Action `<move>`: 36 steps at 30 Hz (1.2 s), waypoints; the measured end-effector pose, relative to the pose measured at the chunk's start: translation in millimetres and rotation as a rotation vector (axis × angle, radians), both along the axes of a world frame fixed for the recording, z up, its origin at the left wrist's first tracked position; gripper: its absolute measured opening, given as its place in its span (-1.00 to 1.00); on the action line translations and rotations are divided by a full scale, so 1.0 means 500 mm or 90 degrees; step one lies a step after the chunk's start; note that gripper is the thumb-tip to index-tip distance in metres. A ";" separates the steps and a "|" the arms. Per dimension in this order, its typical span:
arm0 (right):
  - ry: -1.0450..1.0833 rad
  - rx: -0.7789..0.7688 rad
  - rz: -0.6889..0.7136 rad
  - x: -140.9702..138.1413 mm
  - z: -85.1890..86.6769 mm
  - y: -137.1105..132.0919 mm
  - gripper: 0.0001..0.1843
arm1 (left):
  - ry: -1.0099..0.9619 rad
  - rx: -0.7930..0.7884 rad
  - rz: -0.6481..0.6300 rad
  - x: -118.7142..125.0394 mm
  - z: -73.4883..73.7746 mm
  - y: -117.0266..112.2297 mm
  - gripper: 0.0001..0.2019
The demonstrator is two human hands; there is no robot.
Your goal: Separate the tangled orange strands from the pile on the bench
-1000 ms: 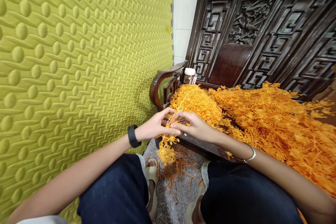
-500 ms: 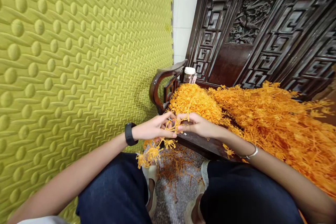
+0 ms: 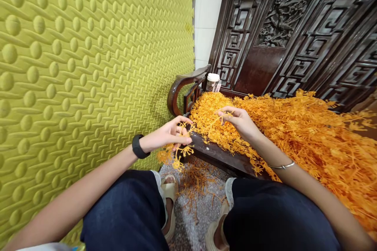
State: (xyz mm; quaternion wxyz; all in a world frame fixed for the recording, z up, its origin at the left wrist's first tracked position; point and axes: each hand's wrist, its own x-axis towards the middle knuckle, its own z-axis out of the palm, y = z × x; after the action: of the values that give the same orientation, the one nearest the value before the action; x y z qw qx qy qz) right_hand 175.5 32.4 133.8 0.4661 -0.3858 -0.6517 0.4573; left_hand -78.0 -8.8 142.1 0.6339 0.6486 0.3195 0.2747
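Note:
My left hand [image 3: 173, 133] is closed around an orange branching sprig [image 3: 186, 151], whose clustered tips hang below the fingers. To its right, my right hand [image 3: 235, 119] pinches a thin orange sprig piece [image 3: 216, 120] between thumb and fingers, over the heap. Beneath that hand, a heap of small orange sprig pieces [image 3: 212, 104] covers the end of the dark wooden bench seat [image 3: 224, 159]. Longer orange branches [image 3: 318, 133] are piled along the bench to the right. The hands are apart from each other.
A jar with a white lid [image 3: 213, 81] stands in the bench corner beside the curved armrest [image 3: 176, 94]. The carved backrest [image 3: 259, 62] rises behind. Bare orange-brown stems [image 3: 196, 182] lie on the speckled floor between the feet. A yellow textured mat [image 3: 97, 66] fills the left side.
My hands have separated from where they met over the sprig. The right hand has moved up and right over the heap with a piece; the left has shifted slightly left, still holding its sprig.

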 end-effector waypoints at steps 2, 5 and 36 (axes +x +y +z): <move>-0.004 -0.002 -0.104 0.012 -0.017 0.017 -0.72 | -0.029 -0.004 0.028 0.003 0.001 0.000 -0.53; 0.007 -0.018 -0.220 0.029 -0.045 0.045 -0.71 | -0.073 -0.001 0.058 0.008 0.007 0.001 -0.56; -0.133 -0.049 0.249 -0.093 -0.007 -0.044 -0.79 | -0.020 0.049 0.088 0.031 0.003 -0.002 -0.33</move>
State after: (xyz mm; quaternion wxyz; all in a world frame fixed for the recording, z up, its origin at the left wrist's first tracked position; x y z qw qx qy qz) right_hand 128.9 10.4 130.1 0.2835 -0.3144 -0.7411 0.5211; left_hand -62.7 -9.9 143.6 0.5928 0.6446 0.3425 0.3402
